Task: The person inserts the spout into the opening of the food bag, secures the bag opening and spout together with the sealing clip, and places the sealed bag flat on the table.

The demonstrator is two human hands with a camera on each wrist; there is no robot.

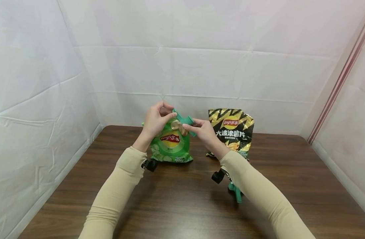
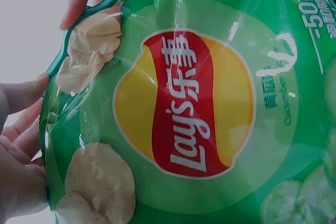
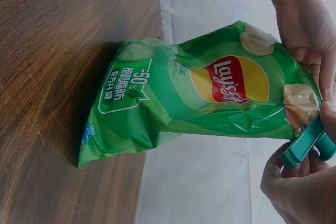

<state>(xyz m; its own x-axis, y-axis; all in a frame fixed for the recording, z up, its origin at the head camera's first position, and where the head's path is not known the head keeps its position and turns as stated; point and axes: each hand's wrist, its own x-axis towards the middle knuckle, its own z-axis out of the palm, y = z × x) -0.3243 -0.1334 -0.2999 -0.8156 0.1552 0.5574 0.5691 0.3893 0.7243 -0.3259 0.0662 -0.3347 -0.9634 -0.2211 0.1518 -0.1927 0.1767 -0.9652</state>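
Both pinch: left hand [image 1: 156,120] the green bag's [image 1: 171,143] top edge, right hand [image 1: 204,131] the teal clip [image 3: 305,142]; tabletop [image 1: 176,199] spreads in front.

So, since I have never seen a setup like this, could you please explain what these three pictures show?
No machine is involved: these are a person's own bare hands. The wide picture comes from a camera on the head, the two close ones from a small black camera on each wrist. The left hand grips the top of a green chip bag, while the right hand pinches a teal clip there. A black-and-yellow chip bag stands to its right on the brown table, and another clip lies nearer the person.
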